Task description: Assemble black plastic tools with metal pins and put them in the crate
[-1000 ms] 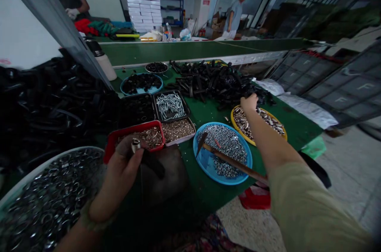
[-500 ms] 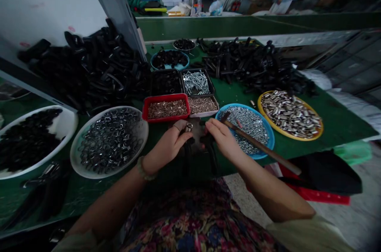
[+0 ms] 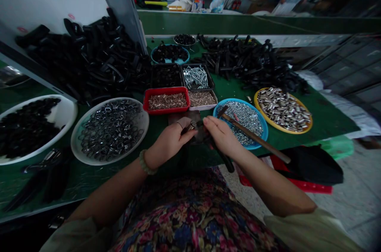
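Observation:
My left hand (image 3: 171,143) is closed, thumb and fingers pinching a black part with a shiny metal coil spring (image 3: 192,126) at its top. My right hand (image 3: 222,135) is closed on a black handle (image 3: 226,161), which slants down and right from under the palm. Both hands are close together above a dark metal plate (image 3: 190,116) on the green table. How the spring and the handle join is hidden by the fingers. A wooden-handled hammer (image 3: 256,137) lies across the blue tray (image 3: 264,135) of small metal parts, beside my right hand.
A red bin (image 3: 145,101) of copper-coloured pins stands beyond my hands. A white tray (image 3: 74,141) of metal rings is to the left, a yellow tray (image 3: 309,125) of metal cylinders to the right. Black handles (image 3: 98,61) are heaped behind. A spring with black handles (image 3: 52,156) lies at left.
The black handle under my right hand has swung out to the right and shows more. The spring in my left hand has tilted. My view has shifted slightly.

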{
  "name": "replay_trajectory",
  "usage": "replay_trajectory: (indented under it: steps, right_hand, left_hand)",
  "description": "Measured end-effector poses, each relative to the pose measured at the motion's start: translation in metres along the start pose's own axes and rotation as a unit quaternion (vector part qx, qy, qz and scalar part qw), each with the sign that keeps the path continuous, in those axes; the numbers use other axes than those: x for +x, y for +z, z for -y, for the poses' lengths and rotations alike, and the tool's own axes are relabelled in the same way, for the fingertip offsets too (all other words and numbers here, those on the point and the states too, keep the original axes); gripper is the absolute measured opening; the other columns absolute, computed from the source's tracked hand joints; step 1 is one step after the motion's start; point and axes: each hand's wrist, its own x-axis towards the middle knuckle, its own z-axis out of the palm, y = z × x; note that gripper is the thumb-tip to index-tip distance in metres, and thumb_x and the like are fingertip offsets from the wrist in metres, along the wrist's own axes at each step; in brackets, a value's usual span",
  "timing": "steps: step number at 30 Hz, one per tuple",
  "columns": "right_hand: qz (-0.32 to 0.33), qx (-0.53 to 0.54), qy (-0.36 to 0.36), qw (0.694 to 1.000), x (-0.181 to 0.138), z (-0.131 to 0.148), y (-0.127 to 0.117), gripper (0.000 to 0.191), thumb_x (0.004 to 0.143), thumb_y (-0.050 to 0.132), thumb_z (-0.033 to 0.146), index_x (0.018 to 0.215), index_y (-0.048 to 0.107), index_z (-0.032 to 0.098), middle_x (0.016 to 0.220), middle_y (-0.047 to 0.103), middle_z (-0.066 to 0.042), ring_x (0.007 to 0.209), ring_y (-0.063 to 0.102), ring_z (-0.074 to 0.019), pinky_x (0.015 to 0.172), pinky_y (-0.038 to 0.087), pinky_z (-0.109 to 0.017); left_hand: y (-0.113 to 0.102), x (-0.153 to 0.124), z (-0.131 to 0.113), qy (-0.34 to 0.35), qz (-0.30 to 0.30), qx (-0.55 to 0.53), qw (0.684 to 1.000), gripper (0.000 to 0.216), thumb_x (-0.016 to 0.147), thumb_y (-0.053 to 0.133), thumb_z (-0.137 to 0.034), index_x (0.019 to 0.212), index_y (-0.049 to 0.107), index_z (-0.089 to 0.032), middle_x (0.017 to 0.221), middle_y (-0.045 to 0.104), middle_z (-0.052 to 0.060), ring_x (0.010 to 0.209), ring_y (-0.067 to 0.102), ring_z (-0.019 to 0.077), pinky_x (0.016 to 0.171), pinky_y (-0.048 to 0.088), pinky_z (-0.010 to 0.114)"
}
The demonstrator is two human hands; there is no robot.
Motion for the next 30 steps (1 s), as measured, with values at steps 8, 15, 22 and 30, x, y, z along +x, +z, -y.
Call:
replay_trajectory:
  steps: [8, 15, 22, 30]
  right_hand:
    - [0.054, -0.014, 0.003, 0.998, 0.0, 0.004, 0.009, 0.044, 0.094, 0.038, 0.058, 0.072, 0.045, 0.021, 0.056, 0.042, 0.006, 0.037, 0.046, -0.0081, 0.032, 0.034, -0.02]
    - [0.0, 0.009, 0.019, 1.0, 0.003, -0.007, 0.028, 0.043, 0.092, 0.041, 0.06, 0.074, 0.048, 0.022, 0.059, 0.046, 0.004, 0.039, 0.044, -0.0083, 0.034, 0.031, -0.022]
    - [-0.093, 0.1, 0.023, 0.99, -0.007, -0.032, 0.064, 0.048, 0.09, 0.034, 0.069, 0.077, 0.044, 0.024, 0.065, 0.043, 0.002, 0.05, 0.045, -0.0122, 0.039, 0.038, -0.025]
    - [0.038, -0.185, -0.159, 0.969, 0.101, -0.029, 0.021, 0.051, 0.1, 0.023, 0.049, 0.091, 0.061, 0.017, 0.094, 0.063, -0.009, 0.089, 0.056, -0.0215, 0.083, 0.044, -0.038]
  left_hand:
    - [0.007, -0.001, -0.002, -0.001, 0.035, 0.009, 0.999, 0.022, 0.092, 0.049, -0.034, 0.099, 0.062, -0.018, 0.091, 0.068, 0.006, 0.086, 0.063, 0.0204, 0.082, 0.048, 0.03]
    - [0.025, -0.006, 0.01, -0.059, -0.004, 0.0, 0.998, 0.022, 0.092, 0.048, -0.034, 0.089, 0.062, -0.018, 0.08, 0.066, 0.006, 0.095, 0.063, 0.0239, 0.089, 0.046, 0.033]
    - [0.019, -0.008, 0.019, -0.042, -0.009, 0.005, 0.999, 0.021, 0.092, 0.05, -0.035, 0.097, 0.063, -0.019, 0.088, 0.068, 0.006, 0.089, 0.064, 0.0218, 0.083, 0.048, 0.03]
    - [-0.038, -0.016, 0.014, 0.01, -0.064, 0.091, 0.994, 0.022, 0.088, 0.055, -0.025, 0.11, 0.058, -0.02, 0.107, 0.063, 0.005, 0.101, 0.058, 0.021, 0.093, 0.046, 0.034]
